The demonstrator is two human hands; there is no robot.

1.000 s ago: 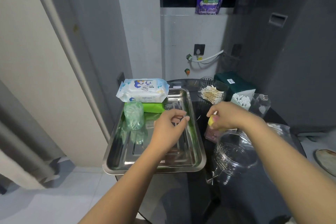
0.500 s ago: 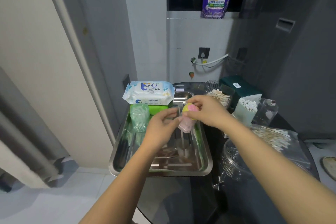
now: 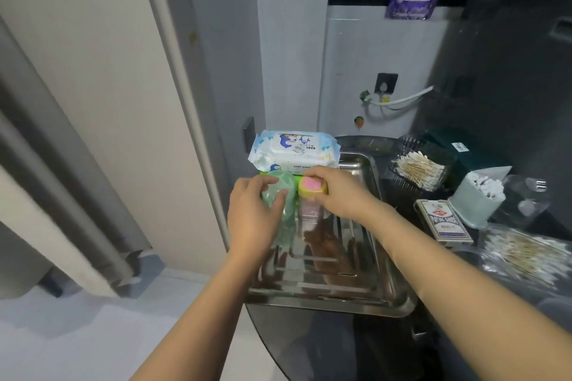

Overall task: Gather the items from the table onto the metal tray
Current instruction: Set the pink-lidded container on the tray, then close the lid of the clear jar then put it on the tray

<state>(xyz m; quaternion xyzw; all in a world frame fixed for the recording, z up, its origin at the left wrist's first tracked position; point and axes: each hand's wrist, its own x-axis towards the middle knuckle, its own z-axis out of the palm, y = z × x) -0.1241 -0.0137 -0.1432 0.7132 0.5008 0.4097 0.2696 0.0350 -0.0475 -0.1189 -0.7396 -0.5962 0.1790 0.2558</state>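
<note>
Left hand point(image 3: 252, 219): green bag point(image 3: 280, 195) is grasped, tray's point(image 3: 356, 303) far left.
Right hand point(image 3: 335, 192): pink-yellow item point(image 3: 312, 186) is gripped beside it.

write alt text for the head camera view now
Right hand sets a pink-and-yellow-capped container in a metal tray while the left hand holds a green plastic bottle beside it; a baby wipes pack lies behind.

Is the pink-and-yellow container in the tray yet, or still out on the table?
In the tray: the pink-and-yellow container stands over the metal tray, beside the green roll, with the right hand gripping its top.
</note>
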